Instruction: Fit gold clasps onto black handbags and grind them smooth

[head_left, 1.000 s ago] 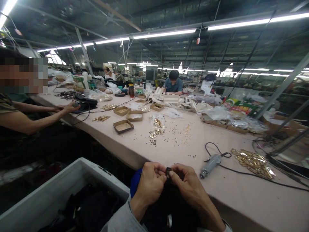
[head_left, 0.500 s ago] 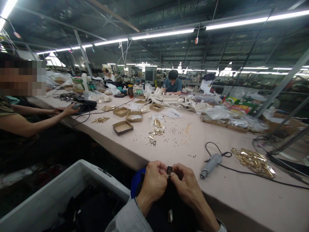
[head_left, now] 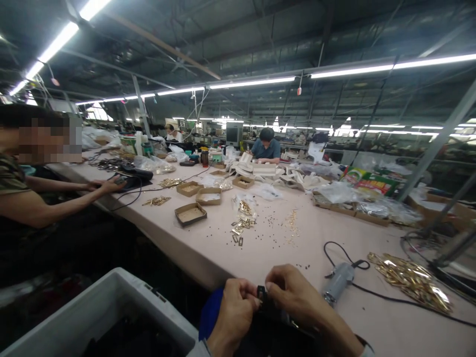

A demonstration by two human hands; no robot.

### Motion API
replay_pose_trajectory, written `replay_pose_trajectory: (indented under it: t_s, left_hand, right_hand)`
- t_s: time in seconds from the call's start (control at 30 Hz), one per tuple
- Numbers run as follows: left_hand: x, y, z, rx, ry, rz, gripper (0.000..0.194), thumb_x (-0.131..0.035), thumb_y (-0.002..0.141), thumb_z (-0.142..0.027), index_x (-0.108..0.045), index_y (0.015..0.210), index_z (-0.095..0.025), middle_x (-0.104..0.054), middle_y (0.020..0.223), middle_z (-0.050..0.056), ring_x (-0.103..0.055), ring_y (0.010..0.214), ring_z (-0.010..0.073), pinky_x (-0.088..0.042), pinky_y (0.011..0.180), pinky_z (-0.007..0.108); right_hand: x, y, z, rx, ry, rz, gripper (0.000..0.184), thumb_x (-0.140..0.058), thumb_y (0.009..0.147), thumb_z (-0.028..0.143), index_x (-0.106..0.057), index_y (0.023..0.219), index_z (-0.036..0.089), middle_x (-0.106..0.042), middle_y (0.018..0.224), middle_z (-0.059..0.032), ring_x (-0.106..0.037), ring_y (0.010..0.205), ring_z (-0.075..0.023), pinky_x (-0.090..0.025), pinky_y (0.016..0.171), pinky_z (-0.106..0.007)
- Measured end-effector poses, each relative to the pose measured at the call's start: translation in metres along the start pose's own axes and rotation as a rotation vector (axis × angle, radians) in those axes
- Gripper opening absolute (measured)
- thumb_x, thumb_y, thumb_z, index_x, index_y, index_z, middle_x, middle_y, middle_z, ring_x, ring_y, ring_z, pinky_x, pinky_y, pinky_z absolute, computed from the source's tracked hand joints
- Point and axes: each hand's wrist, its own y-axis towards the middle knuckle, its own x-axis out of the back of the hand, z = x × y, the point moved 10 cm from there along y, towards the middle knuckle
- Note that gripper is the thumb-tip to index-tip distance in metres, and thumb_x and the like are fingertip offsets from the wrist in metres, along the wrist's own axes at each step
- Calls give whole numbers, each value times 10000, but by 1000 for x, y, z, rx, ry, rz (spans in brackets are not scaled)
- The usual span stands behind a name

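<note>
My left hand is closed in a pinch on a small dark rectangular fitting, held upright over the table's near edge. Beside it, my right hand has thumb and forefinger pressed together at the fitting's upper right; whatever is in that pinch is too small to make out. Dark material lies below both hands, mostly in shadow. To the right of my right hand rests a grey corded electric screwdriver. Gold rectangular fittings and tiny dark pieces lie scattered farther up the table.
A pale crate with dark contents stands at lower left. Open cardboard trays sit mid-table. A heap of gold metal pieces lies at right, near the black cord. One co-worker works at left, another across the table.
My right hand has lifted slightly and drawn a little away from the fitting, while my left hand keeps hold of it. The view has tilted up, so the scene sits lower.
</note>
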Motion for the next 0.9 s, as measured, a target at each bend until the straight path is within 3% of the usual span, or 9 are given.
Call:
replay_pose_trajectory:
  t_s: [0.1, 0.17, 0.33, 0.47, 0.7, 0.9]
  left_hand:
    - [4, -1, 8, 22, -40, -30, 122, -739, 556, -119, -688, 663, -148, -621, 574, -8, -546, 578, 136, -371, 554, 234]
    - [4, -2, 9, 28, -48, -34, 122, -736, 558, -112, -685, 661, -155, -622, 573, -10, -545, 578, 136, -369, 554, 234]
    - [9, -1, 9, 43, -35, -76, 144, -703, 543, -51, -652, 608, -169, -568, 512, -35, -511, 536, 126, -338, 544, 239]
    - [10, 3, 19, 69, -7, -67, 178, -636, 527, 7, -659, 601, -154, -584, 516, -22, -493, 525, 123, -297, 534, 245]
    - [16, 8, 28, 97, 17, -140, 177, -721, 536, -20, -673, 620, -167, -581, 516, -29, -532, 546, 150, -347, 556, 258]
    - [19, 7, 23, 82, -27, -118, 185, -701, 528, -4, -683, 622, -163, -601, 528, -16, -552, 561, 161, -355, 545, 259]
  right_hand:
    - [20, 36, 27, 92, -139, -39, 113, -630, 821, 215, -709, 768, 156, -707, 680, -34, -607, 625, -148, -394, 579, -256]
    - [19, 69, 33, 114, -204, -45, 73, -678, 812, 218, -704, 784, 156, -708, 692, -30, -602, 627, -147, -398, 580, -258]
    - [-13, 155, 16, 116, -297, -29, 178, -798, 745, 150, -688, 885, 144, -719, 891, -44, -632, 771, -163, -460, 699, -273]
    - [-39, 195, -6, 93, -365, 35, 180, -773, 873, 271, -666, 939, 142, -684, 959, -30, -644, 841, -174, -536, 782, -337]
    - [-53, 218, -17, 62, -440, 104, 225, -694, 961, 358, -666, 996, 138, -676, 940, -25, -653, 793, -160, -565, 735, -326]
    - [-40, 193, 6, 204, -505, 4, 130, -762, 841, 212, -689, 752, 154, -676, 784, -28, -628, 783, -179, -482, 755, -308]
